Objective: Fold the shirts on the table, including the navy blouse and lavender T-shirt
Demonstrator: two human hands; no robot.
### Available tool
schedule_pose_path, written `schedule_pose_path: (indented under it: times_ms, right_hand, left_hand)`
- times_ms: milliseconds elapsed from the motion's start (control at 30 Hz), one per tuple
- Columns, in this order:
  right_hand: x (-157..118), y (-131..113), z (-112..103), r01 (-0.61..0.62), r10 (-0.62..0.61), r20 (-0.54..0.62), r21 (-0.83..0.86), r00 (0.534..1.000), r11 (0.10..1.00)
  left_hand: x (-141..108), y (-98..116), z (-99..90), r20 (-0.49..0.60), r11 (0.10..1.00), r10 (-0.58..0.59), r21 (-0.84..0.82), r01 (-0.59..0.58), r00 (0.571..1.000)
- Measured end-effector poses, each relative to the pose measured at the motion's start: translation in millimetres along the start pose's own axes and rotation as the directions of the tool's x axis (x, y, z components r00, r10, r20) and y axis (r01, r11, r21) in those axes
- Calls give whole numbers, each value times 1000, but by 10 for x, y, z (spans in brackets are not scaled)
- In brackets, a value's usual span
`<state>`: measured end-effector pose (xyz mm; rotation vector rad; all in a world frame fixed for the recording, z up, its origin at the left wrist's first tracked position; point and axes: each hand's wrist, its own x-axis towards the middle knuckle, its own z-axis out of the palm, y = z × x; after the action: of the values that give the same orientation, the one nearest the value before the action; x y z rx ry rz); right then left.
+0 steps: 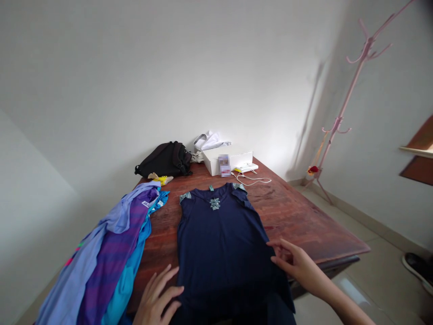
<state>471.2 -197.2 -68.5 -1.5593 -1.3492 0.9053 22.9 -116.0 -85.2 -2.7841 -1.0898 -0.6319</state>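
A navy top point(219, 239) is lying front side up in the lower middle of the frame, spreading over a reddish-brown wooden table point(311, 225). At the bottom, the left hand point(157, 295) is resting with fingers spread at the top's left edge; toward the lower right, the right hand point(294, 262) is curving at the opposite edge, thumb and forefinger standing apart. Blue and purple clothes point(118, 253) are draping at lower left, while a black bag point(164, 160) and white box point(241, 161) are sitting near the centre.
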Motion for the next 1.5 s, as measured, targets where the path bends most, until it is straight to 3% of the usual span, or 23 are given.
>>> schedule_pose_path:
  times_ms: [200, 367, 500, 600, 733, 833, 900, 1000, 1233, 1433, 1500]
  right_hand:
    - [151, -147, -52, -82, 81, 11, 238, 997, 968]
    - [504, -179, -140, -59, 102, -108, 350, 989, 935]
    - [875, -196, -139, -53, 143, -203, 395, 969, 917]
    - [1027, -161, -106, -31, 120, -195, 407, 973, 913]
    - [871, -13, -163, 43, -12, -121, 255, 993, 966]
    - [513, 57, -297, 61, -59, -71, 30, 996, 998]
    - [254, 38, -386, 68, -65, 34, -91, 997, 994]
    - [-18, -38, -457, 115, -85, 168, -176, 982, 978]
    - [-64, -53, -448, 111, -56, 167, -343, 984, 933]
    - [-97, 33, -460, 178, -100, 208, -402, 973, 898]
    - [-131, 64, -438, 205, -133, 196, -414, 972, 887]
  left_hand:
    - [135, 14, -136, 49, 940, -163, -295, 170, 985]
    - [612, -169, -218, 69, 819, -279, -504, 275, 958]
    - [1158, -418, -134, 90, 797, -326, -509, 325, 941]
    - [1362, -533, -23, 36, 862, -331, -394, 318, 943]
    - [1135, -470, 11, -30, 945, -230, -244, 216, 973]
    - [723, -354, -77, 88, 966, -142, -206, 158, 986]
    - [468, -306, -143, 176, 977, -80, -183, 112, 981]
    - [253, -289, -194, 198, 984, -40, -160, 73, 979]
    - [358, -359, -171, 120, 984, -29, -172, 50, 992]
    - [352, -403, -161, -16, 985, -89, -150, 86, 996]
    - [326, -373, -200, -16, 981, -108, -164, 104, 994]
